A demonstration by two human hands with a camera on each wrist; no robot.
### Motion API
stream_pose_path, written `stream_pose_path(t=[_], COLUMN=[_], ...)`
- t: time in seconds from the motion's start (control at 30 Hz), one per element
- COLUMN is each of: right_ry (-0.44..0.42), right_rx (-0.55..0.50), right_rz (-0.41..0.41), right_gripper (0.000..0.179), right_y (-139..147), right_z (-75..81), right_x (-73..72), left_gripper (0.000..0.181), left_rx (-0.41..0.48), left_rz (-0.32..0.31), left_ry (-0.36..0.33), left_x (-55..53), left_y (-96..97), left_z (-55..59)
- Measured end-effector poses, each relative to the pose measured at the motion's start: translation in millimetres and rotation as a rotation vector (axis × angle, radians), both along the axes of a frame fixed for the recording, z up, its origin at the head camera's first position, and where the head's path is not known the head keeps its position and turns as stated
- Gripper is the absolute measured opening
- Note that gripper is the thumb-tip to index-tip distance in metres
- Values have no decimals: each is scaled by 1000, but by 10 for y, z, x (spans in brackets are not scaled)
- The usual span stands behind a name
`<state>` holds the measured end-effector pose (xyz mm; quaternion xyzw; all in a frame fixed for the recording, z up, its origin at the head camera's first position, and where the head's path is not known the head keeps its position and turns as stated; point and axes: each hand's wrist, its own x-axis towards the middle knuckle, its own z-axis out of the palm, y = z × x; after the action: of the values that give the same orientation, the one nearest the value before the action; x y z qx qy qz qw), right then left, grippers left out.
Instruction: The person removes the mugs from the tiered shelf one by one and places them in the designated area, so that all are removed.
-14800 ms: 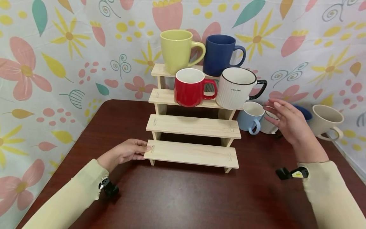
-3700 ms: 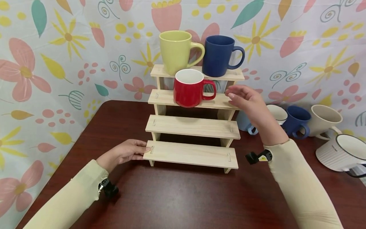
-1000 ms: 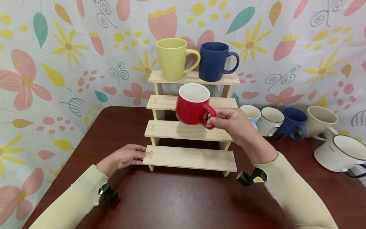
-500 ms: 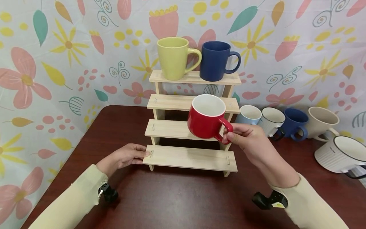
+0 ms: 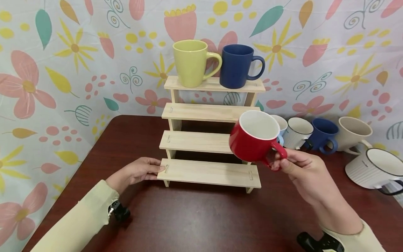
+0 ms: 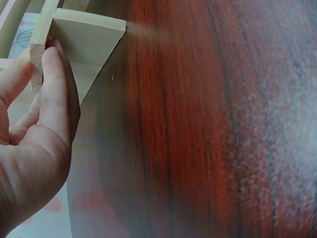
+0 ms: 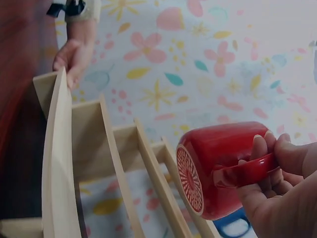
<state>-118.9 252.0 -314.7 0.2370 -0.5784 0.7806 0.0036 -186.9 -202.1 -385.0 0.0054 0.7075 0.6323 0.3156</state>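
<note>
My right hand (image 5: 310, 175) grips the handle of a red mug (image 5: 252, 140) with a white inside, held up tilted in front of the rack's right end. In the right wrist view the mug (image 7: 223, 168) shows its patterned base, and fingers (image 7: 262, 148) curl through its handle. My left hand (image 5: 141, 170) pinches the left end of the lowest shelf of a wooden stepped rack (image 5: 207, 173); thumb and fingers lie on either side of the board in the left wrist view. A yellow mug (image 5: 190, 64) and a dark blue mug (image 5: 236, 66) stand on the top shelf.
To the right on the dark wooden table (image 5: 189, 220) stand a light blue mug (image 5: 280, 122), a white black-rimmed mug (image 5: 297, 134), a blue mug (image 5: 324, 134) and a beige mug (image 5: 352, 133). A ribbed white mug (image 5: 374, 168) is nearer. Behind hangs a floral cloth (image 5: 94, 52).
The ribbed white mug went from the second shelf to the table's right. Then the red mug was lifted off that shelf and carried right and towards me. My left hand stayed on the rack.
</note>
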Motion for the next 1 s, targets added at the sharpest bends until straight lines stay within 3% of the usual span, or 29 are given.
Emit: stream_pose_path(t=[0.27, 0.5, 0.7, 1.0], right_ry=[-5, -54, -75, -64], right_rx=[-50, -36, -91, -137], right_rz=[-77, -96, -110, -236], right_gripper=[34, 39, 39, 37], right_y=[341, 681, 877, 1061], right_z=[-153, -286, -399, -514], right_x=[96, 162, 201, 271], left_gripper=[52, 51, 52, 52], left_rx=[-5, 5, 6, 5], left_rz=[5, 8, 9, 15], left_ry=[-2, -8, -11, -7], left_x=[1, 3, 5, 2], left_y=[-7, 1, 0, 0], left_z=[2, 4, 10, 4])
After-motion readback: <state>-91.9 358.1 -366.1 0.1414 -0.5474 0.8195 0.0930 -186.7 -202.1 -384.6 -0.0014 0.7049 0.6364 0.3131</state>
